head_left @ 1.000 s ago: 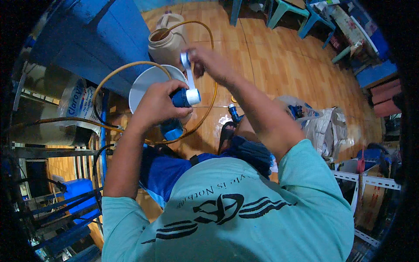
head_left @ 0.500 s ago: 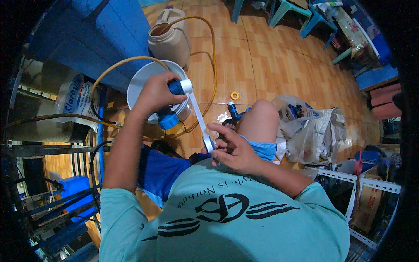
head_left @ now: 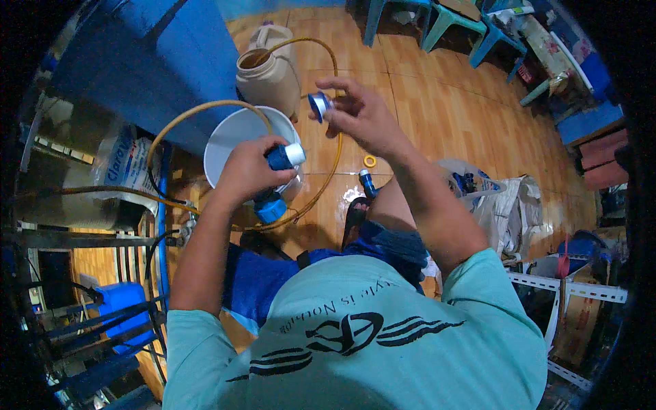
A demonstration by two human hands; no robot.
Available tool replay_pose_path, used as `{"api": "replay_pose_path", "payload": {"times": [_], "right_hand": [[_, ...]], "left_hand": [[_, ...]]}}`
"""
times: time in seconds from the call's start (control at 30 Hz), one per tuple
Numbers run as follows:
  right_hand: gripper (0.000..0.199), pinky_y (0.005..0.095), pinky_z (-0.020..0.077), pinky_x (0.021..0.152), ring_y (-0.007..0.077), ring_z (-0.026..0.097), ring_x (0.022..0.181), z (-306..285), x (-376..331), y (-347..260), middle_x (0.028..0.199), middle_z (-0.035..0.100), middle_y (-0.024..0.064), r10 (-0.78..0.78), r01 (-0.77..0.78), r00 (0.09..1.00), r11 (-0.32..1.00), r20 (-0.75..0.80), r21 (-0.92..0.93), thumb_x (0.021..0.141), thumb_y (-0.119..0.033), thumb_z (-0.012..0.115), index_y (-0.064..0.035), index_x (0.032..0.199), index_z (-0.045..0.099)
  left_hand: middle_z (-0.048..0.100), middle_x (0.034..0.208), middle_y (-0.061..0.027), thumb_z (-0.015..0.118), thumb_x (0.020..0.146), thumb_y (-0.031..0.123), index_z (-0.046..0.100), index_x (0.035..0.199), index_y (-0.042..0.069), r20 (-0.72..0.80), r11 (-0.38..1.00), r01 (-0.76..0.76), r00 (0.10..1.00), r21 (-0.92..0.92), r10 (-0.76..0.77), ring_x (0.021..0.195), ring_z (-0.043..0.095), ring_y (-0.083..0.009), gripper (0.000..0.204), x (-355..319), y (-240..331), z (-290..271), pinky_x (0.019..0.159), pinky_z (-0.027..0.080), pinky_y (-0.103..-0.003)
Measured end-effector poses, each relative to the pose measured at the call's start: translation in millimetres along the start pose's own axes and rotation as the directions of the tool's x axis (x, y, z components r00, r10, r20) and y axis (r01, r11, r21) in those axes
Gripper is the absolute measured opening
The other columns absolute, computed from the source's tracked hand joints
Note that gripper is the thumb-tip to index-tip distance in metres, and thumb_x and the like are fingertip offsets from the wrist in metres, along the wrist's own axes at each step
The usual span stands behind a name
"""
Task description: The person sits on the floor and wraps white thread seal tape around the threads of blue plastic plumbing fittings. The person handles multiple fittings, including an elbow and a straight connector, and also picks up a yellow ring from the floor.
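My left hand (head_left: 247, 172) is closed around a blue pipe fitting (head_left: 279, 159) over the white bucket. White tape covers the end of the fitting that points right, and a lighter blue nut (head_left: 271, 210) shows below my fingers. Up and to the right, my right hand (head_left: 365, 116) pinches a small spool of white thread seal tape (head_left: 319, 107) with a blue rim. I cannot make out a strand of tape between spool and fitting. On the floor beyond my knee lie another blue fitting with a white end (head_left: 367, 182) and a yellow ring (head_left: 370, 160).
The white bucket (head_left: 217, 147) stands left, with a yellowish hose (head_left: 179, 117) looping over it toward a beige jug (head_left: 273, 89). A large blue container (head_left: 157, 61) rises behind. Plastic bags (head_left: 509, 212) lie right; stools (head_left: 451, 27) stand far off, a metal rack (head_left: 96, 239) at left.
My right hand has swung up and away from my lap with the tape spool. The stretched strip of tape seen before no longer shows. My left hand keeps the fitting, slightly lower.
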State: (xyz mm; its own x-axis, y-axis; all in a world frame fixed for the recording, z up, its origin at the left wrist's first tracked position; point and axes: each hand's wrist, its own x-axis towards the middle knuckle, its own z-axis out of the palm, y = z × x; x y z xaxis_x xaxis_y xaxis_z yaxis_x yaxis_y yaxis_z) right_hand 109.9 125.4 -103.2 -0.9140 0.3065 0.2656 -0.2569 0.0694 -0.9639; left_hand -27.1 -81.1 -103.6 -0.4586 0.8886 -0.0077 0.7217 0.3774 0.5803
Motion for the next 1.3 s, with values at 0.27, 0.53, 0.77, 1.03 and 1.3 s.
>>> {"api": "replay_pose_path", "payload": {"times": [0.27, 0.53, 0.77, 1.03, 1.3], "right_hand": [[0.063, 0.0298, 0.0547, 0.078, 0.0141, 0.064, 0.088, 2, -23, 1, 0.096, 0.066, 0.0082, 0.065, -0.068, 0.993, 0.997, -0.097, -0.022, 0.089, 0.001, 0.064, -0.0137, 0.146, 0.04], [0.057, 0.0309, 0.0508, 0.087, 0.0148, 0.063, 0.095, -3, -18, 5, 0.104, 0.065, 0.0089, -0.046, 0.03, 0.99, 0.993, -0.132, -0.118, 0.091, 0.001, 0.055, -0.0112, 0.145, 0.041], [0.035, 0.0304, 0.0456, 0.097, 0.0156, 0.06, 0.104, -6, 16, 7, 0.111, 0.065, 0.0078, 0.026, -0.018, 0.997, 0.994, -0.073, 0.112, 0.091, -0.006, 0.052, -0.0009, 0.125, 0.06], [0.026, 0.0297, 0.05, 0.089, 0.0155, 0.061, 0.101, 20, 57, -26, 0.11, 0.065, 0.0062, -0.255, 0.255, 0.967, 0.967, 0.026, -0.019, 0.092, -0.016, 0.06, -0.0046, 0.114, 0.067], [0.033, 0.0292, 0.0496, 0.088, 0.0128, 0.061, 0.096, 33, 79, -31, 0.103, 0.067, 0.0052, -0.231, 0.195, 0.962, 0.956, 0.147, 0.22, 0.09, -0.024, 0.069, -0.0053, 0.116, 0.068]], "left_hand": [[0.069, 0.1, -0.0057, 0.087, 0.069, 0.021, 0.065, 0.111, 0.002, -0.004, 0.947, -0.044, 0.999, -0.319, 0.046, 0.09, 0.064, -0.0134, 0.05, 35, 4, -46, 0.081, 0.05, -0.028], [0.071, 0.097, -0.0075, 0.083, 0.073, 0.023, 0.063, 0.115, 0.003, 0.271, 0.75, 0.136, 0.961, -0.647, 0.059, 0.08, 0.065, -0.0116, 0.05, 44, 28, -76, 0.074, 0.053, -0.027], [0.071, 0.094, -0.0109, 0.08, 0.069, 0.04, 0.062, 0.114, 0.002, 0.315, 0.64, 0.185, 0.944, -0.745, 0.094, 0.073, 0.065, -0.0133, 0.062, 32, 41, -103, 0.067, 0.054, -0.026], [0.07, 0.091, -0.0133, 0.08, 0.067, 0.044, 0.061, 0.114, 0.002, 0.321, 0.599, 0.232, 0.946, -0.766, 0.044, 0.065, 0.064, -0.0145, 0.066, 23, 47, -125, 0.061, 0.055, -0.025], [0.069, 0.092, -0.0168, 0.075, 0.076, 0.043, 0.06, 0.116, 0.002, 0.317, 0.626, 0.232, 0.948, -0.745, 0.027, 0.067, 0.065, -0.0165, 0.06, 15, 66, -153, 0.06, 0.055, -0.025]]}}
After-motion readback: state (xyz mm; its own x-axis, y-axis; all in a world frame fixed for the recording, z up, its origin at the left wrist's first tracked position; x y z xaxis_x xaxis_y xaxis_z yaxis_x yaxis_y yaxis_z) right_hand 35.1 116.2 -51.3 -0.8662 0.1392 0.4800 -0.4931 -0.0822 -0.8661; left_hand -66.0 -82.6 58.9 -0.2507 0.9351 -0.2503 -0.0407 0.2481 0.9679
